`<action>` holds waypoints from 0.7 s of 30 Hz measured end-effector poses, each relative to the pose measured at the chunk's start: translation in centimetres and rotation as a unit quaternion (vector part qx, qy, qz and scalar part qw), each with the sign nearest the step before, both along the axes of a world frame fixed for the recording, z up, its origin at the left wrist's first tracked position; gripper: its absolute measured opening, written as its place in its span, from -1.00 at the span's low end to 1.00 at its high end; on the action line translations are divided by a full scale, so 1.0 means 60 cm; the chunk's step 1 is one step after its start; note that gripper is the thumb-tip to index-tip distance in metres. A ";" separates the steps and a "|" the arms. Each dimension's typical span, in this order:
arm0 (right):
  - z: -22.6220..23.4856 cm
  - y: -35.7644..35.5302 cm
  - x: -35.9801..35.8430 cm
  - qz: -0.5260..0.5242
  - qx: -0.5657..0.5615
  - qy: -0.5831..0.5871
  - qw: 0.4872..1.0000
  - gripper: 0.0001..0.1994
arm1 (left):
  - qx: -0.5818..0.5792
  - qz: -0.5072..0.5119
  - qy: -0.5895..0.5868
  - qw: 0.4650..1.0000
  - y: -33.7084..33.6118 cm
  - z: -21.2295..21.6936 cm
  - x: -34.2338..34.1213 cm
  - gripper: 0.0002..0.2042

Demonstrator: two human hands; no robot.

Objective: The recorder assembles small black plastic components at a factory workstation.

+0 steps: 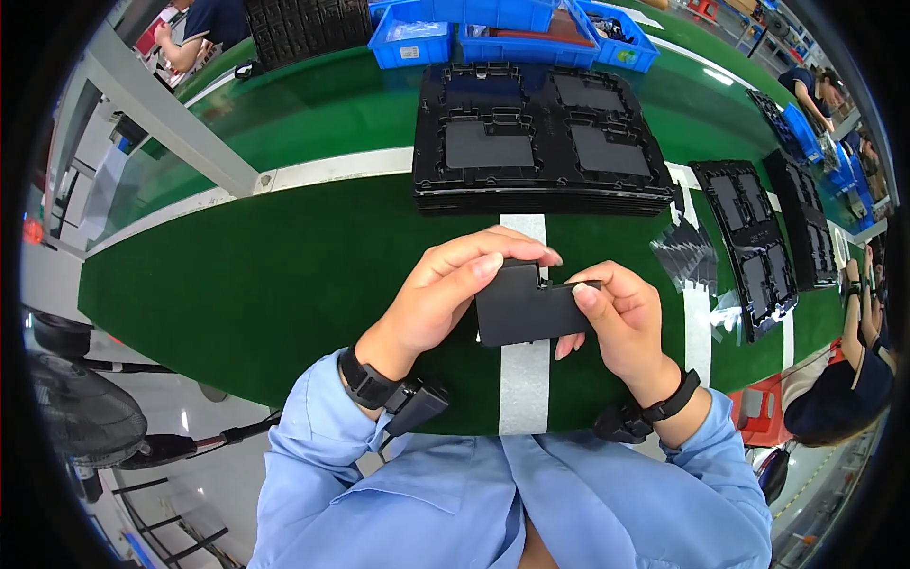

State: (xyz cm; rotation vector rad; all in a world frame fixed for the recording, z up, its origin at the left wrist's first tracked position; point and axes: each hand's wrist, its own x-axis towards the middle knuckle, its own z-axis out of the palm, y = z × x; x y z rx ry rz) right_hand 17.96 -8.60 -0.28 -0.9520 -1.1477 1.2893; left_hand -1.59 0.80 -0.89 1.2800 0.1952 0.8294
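**Both hands on a flat black part above the green belt**

Here we are over the green work surface, and both hands meet in the middle. The left hand curls over the top-left corner of a flat black part, fingers wrapped across its upper edge and closed on it. The right hand pinches the opposite end, thumb pressed on the near face, fingers tucked behind. The part sits level between them, lifted clear of the belt, right above the white stripe that runs toward the body.

Just beyond the hands, a stack of black moulded trays rests on the belt, its pockets showing flat grey panels. To the right, more black trays lie in a row, with a fan of clear film pieces between them and the stripe. Blue bins line the far edge. Dark bands sit on both wrists, and light blue sleeves fill the bottom of the view.
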 end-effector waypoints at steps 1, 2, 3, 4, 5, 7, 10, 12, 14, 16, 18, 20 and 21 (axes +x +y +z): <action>0.000 0.001 -0.001 -0.001 0.000 -0.003 1.000 -0.85 | 0.013 0.016 0.002 1.000 -0.001 0.000 0.003 -0.63; 0.001 0.000 -0.001 -0.002 0.000 -0.001 1.000 -0.85 | 0.016 0.014 -0.006 1.000 -0.001 0.000 0.004 -0.62; 0.002 0.000 -0.001 -0.002 0.001 0.005 1.000 -0.85 | 0.020 0.011 -0.010 1.000 -0.001 -0.001 0.006 -0.61; 0.004 -0.001 -0.001 -0.003 0.000 -0.002 1.000 -0.85 | 0.029 0.007 -0.014 0.999 -0.002 -0.001 0.007 -0.60; 0.005 -0.002 0.000 -0.003 0.000 -0.005 1.000 -0.85 | 0.016 0.000 -0.026 1.000 -0.003 -0.001 0.007 -0.60; 0.006 -0.001 0.000 -0.004 0.000 -0.001 1.000 -0.85 | 0.003 -0.014 -0.050 0.999 -0.005 -0.002 0.008 -0.59; 0.008 0.001 0.000 -0.005 -0.006 0.024 1.000 -0.85 | -0.146 -0.081 -0.109 0.980 -0.011 -0.005 0.008 -0.57; 0.009 0.002 -0.001 0.001 -0.020 0.051 0.999 -0.86 | -0.133 -0.078 -0.100 0.983 -0.010 -0.006 0.009 -0.56; 0.011 0.002 0.000 -0.001 -0.015 0.011 1.000 -0.87 | -0.122 -0.082 -0.094 0.985 -0.008 -0.008 0.010 -0.55; 0.012 0.000 0.000 -0.002 -0.010 -0.008 1.000 -0.89 | -0.110 -0.088 -0.094 0.986 -0.007 -0.009 0.011 -0.54; 0.012 -0.001 -0.001 -0.005 0.004 -0.012 1.000 -0.90 | -0.119 -0.083 -0.096 0.985 -0.009 -0.009 0.012 -0.55; 0.011 -0.002 -0.003 -0.011 0.004 -0.017 1.000 -0.90 | -0.123 -0.077 -0.098 0.985 -0.011 -0.008 0.012 -0.56; 0.010 -0.003 -0.004 -0.014 0.005 -0.021 1.000 -0.90 | -0.124 -0.074 -0.098 0.985 -0.013 -0.008 0.012 -0.56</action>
